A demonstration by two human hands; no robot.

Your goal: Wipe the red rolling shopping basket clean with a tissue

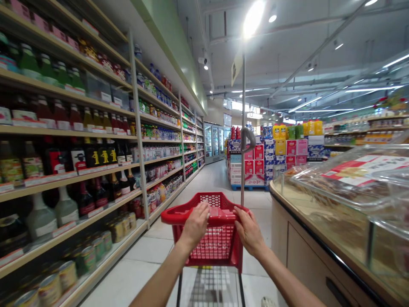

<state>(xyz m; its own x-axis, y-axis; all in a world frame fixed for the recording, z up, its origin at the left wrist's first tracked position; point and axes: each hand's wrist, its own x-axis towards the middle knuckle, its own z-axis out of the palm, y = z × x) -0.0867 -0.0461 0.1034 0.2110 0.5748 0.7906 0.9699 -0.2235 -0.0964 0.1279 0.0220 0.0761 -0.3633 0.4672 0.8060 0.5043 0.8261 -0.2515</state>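
Observation:
A red plastic shopping cart (211,245) with a latticed basket stands straight in front of me. My left hand (197,224) lies over its handle, left of the middle, fingers together and curled over the far side. At the handle's right end, my right hand (249,228) is wrapped round the corner, thumb on the near side. Beside that hand, a tall metal pole (243,106) rises, with a grey hook-shaped piece (248,140) partway up. Part of the basket's inside is hidden behind the handle and my left hand.
Shelves of bottles (76,175) and cans run along the left. A counter (303,243) with clear plastic packages (354,170) curves close on the right. Stacked cartons (254,160) stand ahead, with glass-door coolers (214,140) farther back. A pale tiled aisle (211,172) leads between them.

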